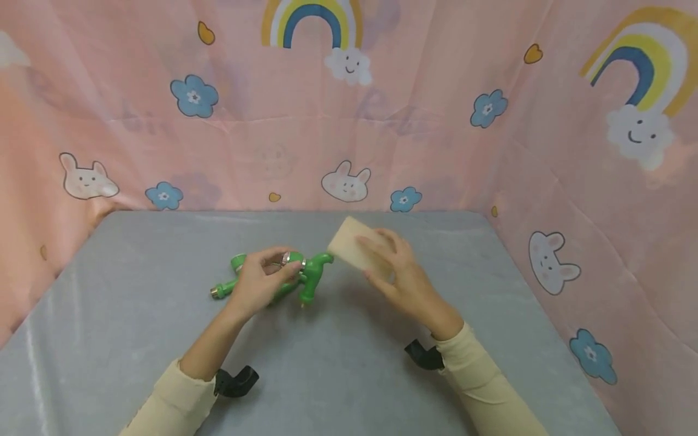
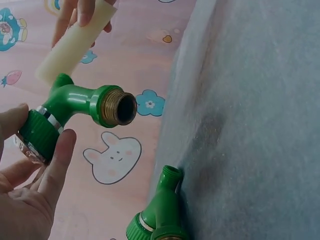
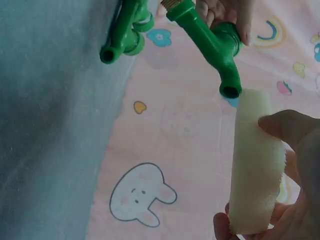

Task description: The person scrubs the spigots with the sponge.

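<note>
My left hand [image 1: 256, 283] grips a green faucet [image 1: 313, 271] by its ribbed knob, holding it above the table. In the left wrist view the held faucet [image 2: 75, 100] shows a threaded brass inlet and a silver ring by the knob. My right hand [image 1: 406, 278] pinches a cream sponge block [image 1: 349, 243] between thumb and fingers. At the spout end, the sponge [image 3: 255, 160] meets or nearly meets the faucet; the right wrist view does not settle contact. Another green faucet [image 2: 164, 207] lies on the table beneath, partly hidden by the left hand in the head view.
A grey cloth covers the table [image 1: 338, 375]. Pink printed curtain [image 1: 305, 139] hangs along the back and sides. Black curved pieces [image 1: 237, 383] stick out by both sleeve cuffs.
</note>
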Action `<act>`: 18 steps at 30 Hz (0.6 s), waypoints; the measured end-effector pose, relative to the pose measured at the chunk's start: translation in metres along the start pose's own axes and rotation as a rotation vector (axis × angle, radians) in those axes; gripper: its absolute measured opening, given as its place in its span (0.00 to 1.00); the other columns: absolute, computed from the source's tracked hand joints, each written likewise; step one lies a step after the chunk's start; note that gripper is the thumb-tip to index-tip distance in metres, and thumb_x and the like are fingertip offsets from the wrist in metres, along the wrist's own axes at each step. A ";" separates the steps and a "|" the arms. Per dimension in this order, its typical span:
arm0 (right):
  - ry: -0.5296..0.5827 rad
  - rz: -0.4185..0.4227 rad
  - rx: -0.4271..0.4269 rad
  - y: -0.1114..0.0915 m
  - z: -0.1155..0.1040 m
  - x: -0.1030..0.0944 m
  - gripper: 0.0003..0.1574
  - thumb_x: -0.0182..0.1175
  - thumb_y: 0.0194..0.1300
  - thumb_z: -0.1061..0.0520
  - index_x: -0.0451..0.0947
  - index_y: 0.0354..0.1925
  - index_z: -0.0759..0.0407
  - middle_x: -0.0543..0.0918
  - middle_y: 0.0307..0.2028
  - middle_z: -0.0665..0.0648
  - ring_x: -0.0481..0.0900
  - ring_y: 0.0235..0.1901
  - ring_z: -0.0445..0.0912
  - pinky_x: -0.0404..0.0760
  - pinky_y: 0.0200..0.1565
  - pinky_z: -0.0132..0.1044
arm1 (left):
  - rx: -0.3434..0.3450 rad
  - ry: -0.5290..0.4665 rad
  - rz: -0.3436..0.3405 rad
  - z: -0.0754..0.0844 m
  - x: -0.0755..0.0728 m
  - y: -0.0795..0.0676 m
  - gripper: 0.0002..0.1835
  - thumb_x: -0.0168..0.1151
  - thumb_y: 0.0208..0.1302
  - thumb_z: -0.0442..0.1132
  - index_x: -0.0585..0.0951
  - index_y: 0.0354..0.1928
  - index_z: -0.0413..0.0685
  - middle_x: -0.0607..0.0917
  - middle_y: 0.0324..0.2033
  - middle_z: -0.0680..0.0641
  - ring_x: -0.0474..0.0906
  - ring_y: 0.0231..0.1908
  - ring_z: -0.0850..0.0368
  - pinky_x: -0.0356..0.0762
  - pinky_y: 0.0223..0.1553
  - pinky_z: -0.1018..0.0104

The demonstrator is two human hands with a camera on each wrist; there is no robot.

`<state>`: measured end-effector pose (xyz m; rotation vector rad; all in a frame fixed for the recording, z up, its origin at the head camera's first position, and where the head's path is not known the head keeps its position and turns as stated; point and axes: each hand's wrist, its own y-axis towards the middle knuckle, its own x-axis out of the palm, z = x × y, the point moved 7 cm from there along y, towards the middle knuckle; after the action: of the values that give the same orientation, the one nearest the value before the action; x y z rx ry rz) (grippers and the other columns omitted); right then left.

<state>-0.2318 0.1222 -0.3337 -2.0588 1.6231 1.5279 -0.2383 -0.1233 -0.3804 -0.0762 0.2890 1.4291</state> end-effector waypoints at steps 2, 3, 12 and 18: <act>0.016 0.016 0.011 0.000 0.003 -0.003 0.38 0.64 0.68 0.58 0.67 0.73 0.49 0.66 0.69 0.69 0.66 0.65 0.66 0.79 0.54 0.63 | -0.024 -0.035 0.015 -0.002 -0.001 0.001 0.19 0.63 0.72 0.40 0.80 0.58 0.35 0.84 0.51 0.32 0.89 0.41 0.48 0.88 0.44 0.64; 0.026 0.023 0.000 0.000 0.002 -0.003 0.39 0.63 0.68 0.58 0.65 0.74 0.50 0.66 0.69 0.69 0.66 0.65 0.65 0.79 0.53 0.62 | -0.038 -0.053 0.023 -0.003 -0.002 0.001 0.19 0.62 0.72 0.40 0.79 0.58 0.34 0.85 0.50 0.32 0.90 0.40 0.48 0.88 0.44 0.64; -0.010 -0.005 -0.169 0.000 -0.024 0.018 0.42 0.64 0.63 0.63 0.65 0.73 0.48 0.68 0.67 0.67 0.66 0.64 0.63 0.76 0.59 0.61 | -0.033 -0.097 -0.012 0.000 0.005 0.002 0.18 0.54 0.78 0.39 0.77 0.53 0.26 0.88 0.38 0.30 0.86 0.28 0.61 0.89 0.38 0.61; -0.027 0.003 -0.074 0.000 -0.008 0.017 0.44 0.62 0.61 0.67 0.65 0.74 0.48 0.67 0.68 0.68 0.66 0.66 0.65 0.78 0.57 0.62 | -0.072 -0.101 -0.050 -0.004 0.011 -0.002 0.19 0.50 0.80 0.40 0.75 0.52 0.25 0.88 0.30 0.31 0.86 0.23 0.58 0.88 0.32 0.63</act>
<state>-0.2280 0.1060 -0.3426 -2.0630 1.5842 1.6332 -0.2361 -0.1141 -0.3869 -0.0689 0.1516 1.3887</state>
